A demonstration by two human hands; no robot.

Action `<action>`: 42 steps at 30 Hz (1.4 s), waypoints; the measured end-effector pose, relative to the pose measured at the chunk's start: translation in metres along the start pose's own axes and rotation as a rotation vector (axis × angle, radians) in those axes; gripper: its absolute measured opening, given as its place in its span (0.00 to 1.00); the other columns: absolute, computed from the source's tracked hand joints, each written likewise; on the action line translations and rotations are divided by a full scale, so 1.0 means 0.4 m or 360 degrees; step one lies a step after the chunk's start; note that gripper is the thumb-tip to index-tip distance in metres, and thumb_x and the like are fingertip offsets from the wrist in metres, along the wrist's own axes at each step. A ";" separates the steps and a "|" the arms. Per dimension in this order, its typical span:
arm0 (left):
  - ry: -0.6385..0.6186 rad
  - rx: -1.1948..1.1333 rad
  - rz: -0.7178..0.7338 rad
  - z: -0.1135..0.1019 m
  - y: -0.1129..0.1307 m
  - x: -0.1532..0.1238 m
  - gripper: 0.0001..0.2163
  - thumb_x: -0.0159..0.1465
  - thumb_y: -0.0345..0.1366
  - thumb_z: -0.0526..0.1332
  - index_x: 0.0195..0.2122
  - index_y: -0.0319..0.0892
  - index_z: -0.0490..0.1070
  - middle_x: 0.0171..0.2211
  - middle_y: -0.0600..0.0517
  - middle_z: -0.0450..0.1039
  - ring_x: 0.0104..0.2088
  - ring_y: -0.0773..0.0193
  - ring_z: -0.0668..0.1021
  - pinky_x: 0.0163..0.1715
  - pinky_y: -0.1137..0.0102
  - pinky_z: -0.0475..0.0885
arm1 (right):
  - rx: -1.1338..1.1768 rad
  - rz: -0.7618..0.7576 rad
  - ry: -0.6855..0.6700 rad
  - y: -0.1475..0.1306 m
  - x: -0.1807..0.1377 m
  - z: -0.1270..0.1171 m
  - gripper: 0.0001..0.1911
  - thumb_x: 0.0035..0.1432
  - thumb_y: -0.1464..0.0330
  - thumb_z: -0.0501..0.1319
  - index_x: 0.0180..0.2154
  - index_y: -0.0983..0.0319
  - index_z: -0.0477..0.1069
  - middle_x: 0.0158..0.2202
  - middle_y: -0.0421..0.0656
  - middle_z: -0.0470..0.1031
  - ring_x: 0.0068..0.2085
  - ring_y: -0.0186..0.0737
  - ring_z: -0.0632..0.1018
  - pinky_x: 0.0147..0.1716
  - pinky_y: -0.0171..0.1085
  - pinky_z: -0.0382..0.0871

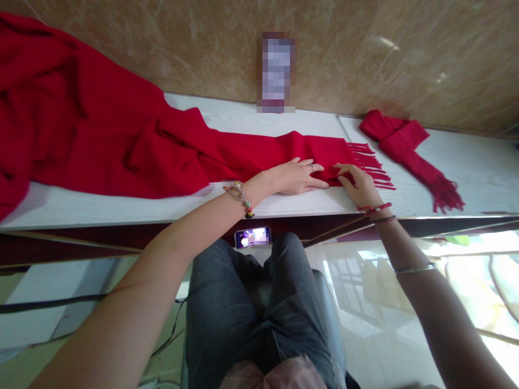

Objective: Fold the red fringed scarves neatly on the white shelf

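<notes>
A long red cloth (pixel 251 151) with a fringed end lies along the white table, bunched at the left and narrowing to a flatter strip at the right. My left hand (pixel 298 175) rests flat on that strip, its fingers spread and pointing right. Close to the fringe (pixel 371 165), my right hand (pixel 357 182) has thumb and fingertips pinched together at the cloth's near edge. What lies between those fingertips is too small to make out. A smaller folded red scarf (pixel 399 140) with its own fringe lies farther right, apart from both hands.
The white table (pixel 190 208) runs along a brown marbled wall (pixel 182 48). A blurred-out rectangular item (pixel 276 73) stands against the wall. Below the table edge, a lit phone (pixel 253 237) sits above my knees. A black cable (pixel 52 303) runs at the lower left.
</notes>
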State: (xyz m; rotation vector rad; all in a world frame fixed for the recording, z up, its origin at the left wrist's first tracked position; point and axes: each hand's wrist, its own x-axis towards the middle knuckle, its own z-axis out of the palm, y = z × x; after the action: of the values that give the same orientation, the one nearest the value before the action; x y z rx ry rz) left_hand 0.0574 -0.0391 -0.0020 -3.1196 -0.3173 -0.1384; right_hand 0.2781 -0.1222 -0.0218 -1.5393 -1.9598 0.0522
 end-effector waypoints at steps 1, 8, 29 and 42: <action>-0.0018 0.0002 -0.0010 -0.002 0.002 -0.001 0.19 0.69 0.40 0.47 0.60 0.58 0.61 0.64 0.49 0.56 0.63 0.49 0.59 0.58 0.52 0.57 | 0.0005 0.0016 0.0017 -0.001 -0.002 -0.001 0.03 0.57 0.69 0.54 0.33 0.57 0.65 0.45 0.47 0.78 0.50 0.47 0.76 0.47 0.48 0.70; -0.0119 -0.0030 -0.0111 -0.019 0.008 -0.007 0.19 0.69 0.40 0.46 0.60 0.55 0.62 0.65 0.51 0.55 0.64 0.49 0.57 0.60 0.52 0.53 | 0.0082 0.0005 -0.0074 -0.005 -0.002 -0.004 0.03 0.57 0.71 0.54 0.32 0.56 0.63 0.47 0.46 0.77 0.53 0.46 0.74 0.49 0.48 0.69; 0.0032 -0.0213 0.0221 -0.021 0.007 -0.019 0.19 0.65 0.37 0.53 0.58 0.47 0.66 0.56 0.52 0.69 0.54 0.62 0.71 0.53 0.68 0.63 | -0.0044 -0.0040 -0.0114 -0.038 -0.002 -0.010 0.05 0.55 0.66 0.57 0.28 0.57 0.69 0.43 0.46 0.78 0.46 0.46 0.77 0.47 0.47 0.71; -0.0250 -0.0297 -0.0136 -0.012 0.006 -0.022 0.26 0.67 0.50 0.48 0.65 0.51 0.52 0.67 0.53 0.48 0.67 0.51 0.47 0.63 0.50 0.43 | -0.0221 -0.0025 0.0020 -0.016 -0.004 0.013 0.14 0.54 0.73 0.52 0.40 0.57 0.72 0.44 0.46 0.77 0.48 0.48 0.76 0.50 0.49 0.70</action>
State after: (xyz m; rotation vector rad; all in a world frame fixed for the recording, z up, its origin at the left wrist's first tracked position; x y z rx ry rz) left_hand 0.0488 -0.0432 0.0018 -3.3101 -0.4656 0.0829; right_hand 0.2703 -0.1239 -0.0242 -1.6081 -2.0017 -0.1018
